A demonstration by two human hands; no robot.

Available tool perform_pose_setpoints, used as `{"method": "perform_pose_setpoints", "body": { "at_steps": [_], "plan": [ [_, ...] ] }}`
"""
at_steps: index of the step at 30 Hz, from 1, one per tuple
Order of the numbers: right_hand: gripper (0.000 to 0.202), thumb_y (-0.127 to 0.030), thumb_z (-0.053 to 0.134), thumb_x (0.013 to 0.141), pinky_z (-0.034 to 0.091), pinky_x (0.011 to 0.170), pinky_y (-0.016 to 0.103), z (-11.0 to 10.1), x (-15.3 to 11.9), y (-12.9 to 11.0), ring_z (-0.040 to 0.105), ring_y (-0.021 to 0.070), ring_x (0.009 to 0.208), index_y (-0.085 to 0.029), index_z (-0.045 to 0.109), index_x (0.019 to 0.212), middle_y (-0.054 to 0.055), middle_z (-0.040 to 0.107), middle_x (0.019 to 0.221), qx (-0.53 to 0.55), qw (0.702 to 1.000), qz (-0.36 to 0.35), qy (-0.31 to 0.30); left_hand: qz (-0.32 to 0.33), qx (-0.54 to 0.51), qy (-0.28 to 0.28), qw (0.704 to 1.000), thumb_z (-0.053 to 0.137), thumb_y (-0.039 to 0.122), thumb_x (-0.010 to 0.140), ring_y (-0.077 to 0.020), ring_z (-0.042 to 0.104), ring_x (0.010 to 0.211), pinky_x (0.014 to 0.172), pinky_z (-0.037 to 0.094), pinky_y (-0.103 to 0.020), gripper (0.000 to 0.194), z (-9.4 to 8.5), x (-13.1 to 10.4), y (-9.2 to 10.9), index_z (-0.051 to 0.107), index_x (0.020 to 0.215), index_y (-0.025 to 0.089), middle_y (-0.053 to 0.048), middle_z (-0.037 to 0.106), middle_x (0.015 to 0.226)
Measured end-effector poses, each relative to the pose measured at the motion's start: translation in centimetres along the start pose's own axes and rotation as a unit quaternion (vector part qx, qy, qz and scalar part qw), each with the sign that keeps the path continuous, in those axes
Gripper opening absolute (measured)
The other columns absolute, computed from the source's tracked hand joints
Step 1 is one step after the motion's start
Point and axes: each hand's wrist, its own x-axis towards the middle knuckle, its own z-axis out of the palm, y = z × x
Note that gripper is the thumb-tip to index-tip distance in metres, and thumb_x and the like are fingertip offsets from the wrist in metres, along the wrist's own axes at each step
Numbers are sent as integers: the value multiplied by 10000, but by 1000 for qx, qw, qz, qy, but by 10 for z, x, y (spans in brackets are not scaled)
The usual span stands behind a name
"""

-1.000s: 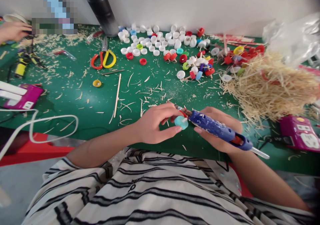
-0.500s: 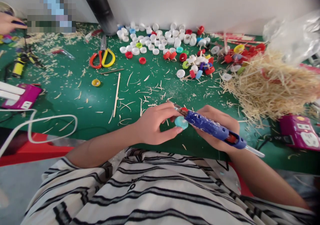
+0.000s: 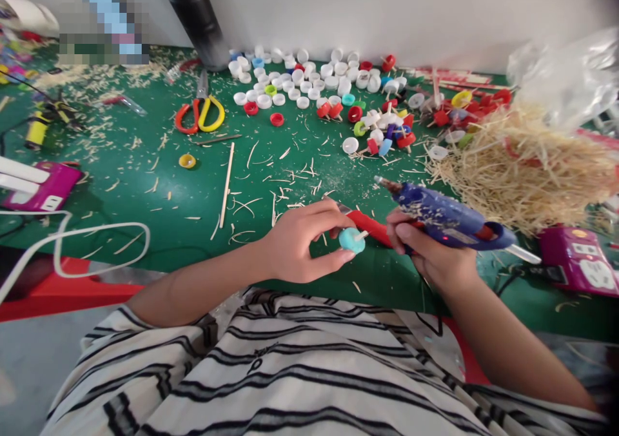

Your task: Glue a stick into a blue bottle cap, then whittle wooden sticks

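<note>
Between thumb and fingers, my left hand (image 3: 304,239) pinches a light blue bottle cap (image 3: 352,240) with a short wooden stick poking out of it. My right hand (image 3: 435,249) is wrapped round a blue glue gun (image 3: 440,215), whose nozzle points up and left, apart from the cap. A red-handled tool (image 3: 370,226) lies between the two hands, its metal end by my left fingers; whether a hand grips it I cannot tell. A thin wooden stick (image 3: 227,184) rests on the green table (image 3: 290,149) among wood shavings.
Scissors (image 3: 200,110), a yellow cap (image 3: 187,160) and many white caps (image 3: 302,88) lie beyond my hands. A black bottle (image 3: 196,20) stands at the back. Right are a shavings heap (image 3: 536,171) and a purple power socket (image 3: 580,258); a white cable (image 3: 101,227) loops left.
My right hand has drawn the glue gun right and up, away from the cap, uncovering the cap's stick and the red-handled tool. Another person's hand at the far left has left the view.
</note>
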Motion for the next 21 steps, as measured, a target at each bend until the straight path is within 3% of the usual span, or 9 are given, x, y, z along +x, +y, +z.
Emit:
{"method": "perform_pose_setpoints", "body": {
  "at_steps": [3,8,16,21],
  "plan": [
    [70,-327,751,910,380,382,264,2,4,0,510,117,485,-264,780,910,-15,667,708,100,994,27,31,-8,-8,0,1000,687,351,918,-137,599,747,635,520,-272,262,0,-1,0,698,1107,169,-43,652,861],
    [126,-342,808,854,332,400,275,4,8,-11,494,113,517,-231,774,804,20,643,739,160,980,111,45,-22,-13,-3,1000,683,341,919,-131,581,744,615,505,-261,253,-1,0,2,696,1106,171,-33,623,840],
    [221,-327,785,865,277,416,294,4,10,-16,489,107,503,-211,714,691,19,601,744,213,972,104,-8,-21,-25,3,999,678,336,918,-119,533,702,569,455,-256,245,-1,1,3,693,1095,167,-27,604,825],
    [214,-303,789,849,305,449,308,3,10,-18,501,115,527,-209,685,687,19,594,763,210,972,104,-24,-21,-27,3,999,674,345,921,-110,503,676,567,455,-255,243,-2,1,3,690,1097,178,-24,607,831]
  ]
}}
